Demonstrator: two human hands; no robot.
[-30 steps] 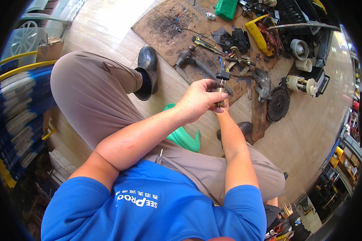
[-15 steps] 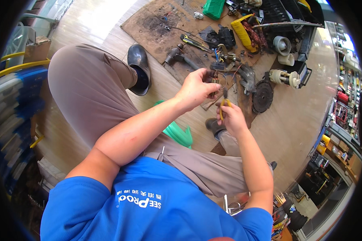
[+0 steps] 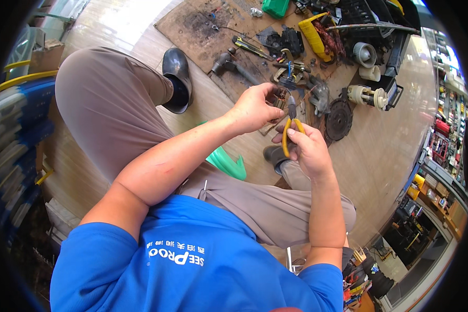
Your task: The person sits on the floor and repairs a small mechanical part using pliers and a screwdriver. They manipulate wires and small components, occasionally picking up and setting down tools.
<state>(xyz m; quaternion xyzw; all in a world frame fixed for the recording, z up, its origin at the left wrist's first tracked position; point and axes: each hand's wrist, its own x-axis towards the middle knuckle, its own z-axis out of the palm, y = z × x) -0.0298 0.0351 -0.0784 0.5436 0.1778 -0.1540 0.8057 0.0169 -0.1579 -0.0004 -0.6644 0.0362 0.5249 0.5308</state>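
Note:
My left hand (image 3: 252,110) is closed around a small copper-coloured part (image 3: 281,99), which looks like a motor armature; the fingers cover much of it. In my right hand (image 3: 311,149) is a pair of pliers (image 3: 292,112) with yellow handles and dark jaws. The handles are spread slightly, and the jaws point up beside the copper-coloured part; whether they touch it I cannot tell. Just beyond my left fingertips lies a dark component with blue wire (image 3: 287,82).
A stained board (image 3: 184,34) on the floor bears a hammer (image 3: 235,66), a utility knife (image 3: 250,48) and a yellow housing (image 3: 313,37). To the right are a round black disc (image 3: 340,119) and a white cylindrical unit (image 3: 368,96). A green plastic piece (image 3: 226,164) lies between my legs.
My right hand has turned and brought the pliers up, with their jaws now closer to the part in my left hand. The left hand keeps its grip, nearly in place.

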